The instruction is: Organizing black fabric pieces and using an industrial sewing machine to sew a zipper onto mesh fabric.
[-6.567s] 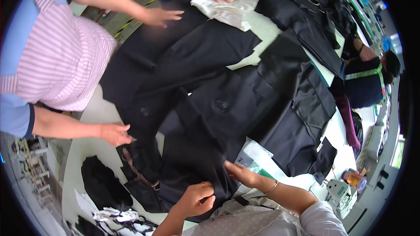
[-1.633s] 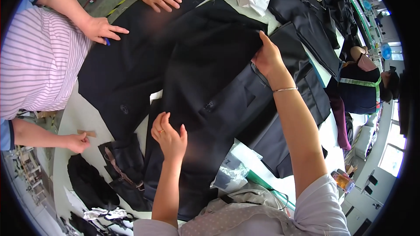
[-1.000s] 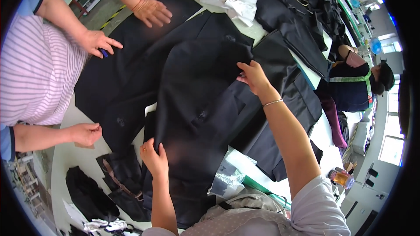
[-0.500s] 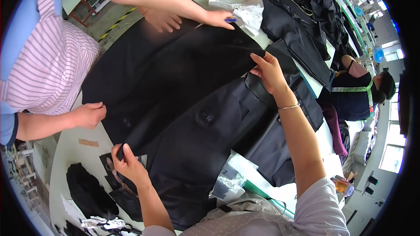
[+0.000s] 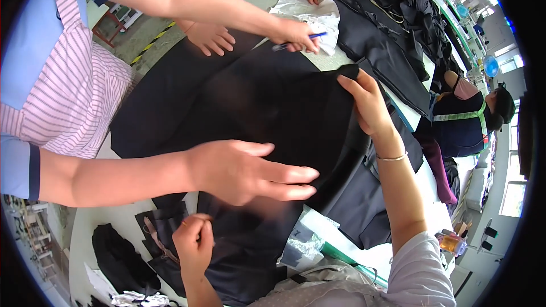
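Beyond the clear plastic bag (image 5: 304, 240), your right grip (image 5: 369, 103) pinches the large black fabric panel (image 5: 284, 99), which lies leftward. Left of the bag, your left grip (image 5: 193, 244) curls, its hold unclear

No legible lettering, numbers or signs on anything in view.

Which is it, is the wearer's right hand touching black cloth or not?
Touching: the head view shows the right hand gripping a raised edge of black cloth.
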Motion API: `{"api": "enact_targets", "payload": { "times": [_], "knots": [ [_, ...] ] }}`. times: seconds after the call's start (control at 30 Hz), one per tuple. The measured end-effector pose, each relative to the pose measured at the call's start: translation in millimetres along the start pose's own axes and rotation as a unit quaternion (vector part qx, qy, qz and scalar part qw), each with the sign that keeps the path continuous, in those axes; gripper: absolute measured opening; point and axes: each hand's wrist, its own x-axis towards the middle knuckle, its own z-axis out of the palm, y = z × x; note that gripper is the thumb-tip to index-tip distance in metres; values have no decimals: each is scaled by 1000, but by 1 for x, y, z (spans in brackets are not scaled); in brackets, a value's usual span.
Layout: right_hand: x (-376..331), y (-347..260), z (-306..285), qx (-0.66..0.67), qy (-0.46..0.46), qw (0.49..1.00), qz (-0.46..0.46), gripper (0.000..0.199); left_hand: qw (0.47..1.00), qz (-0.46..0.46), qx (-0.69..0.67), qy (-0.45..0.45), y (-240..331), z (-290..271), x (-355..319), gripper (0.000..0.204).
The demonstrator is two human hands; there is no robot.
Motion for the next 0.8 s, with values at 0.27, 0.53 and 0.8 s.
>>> {"api": "enact_targets", "payload": {
  "times": [0.27, 0.53, 0.8],
  "knots": [
    [23, -4, 42, 35, 13, 999, -10, 25, 980, 70, -87, 166, -34, 6, -2, 52],
    [26, 19, 71, -67, -135, 971, -185, 29, 985, 156, -20, 69, -52, 65, -3, 30],
    [-83, 142, 42, -494, -4, 845, -204, 48, 930, 139, 315, -131, -98, 125, -5, 68]
  ]
}}
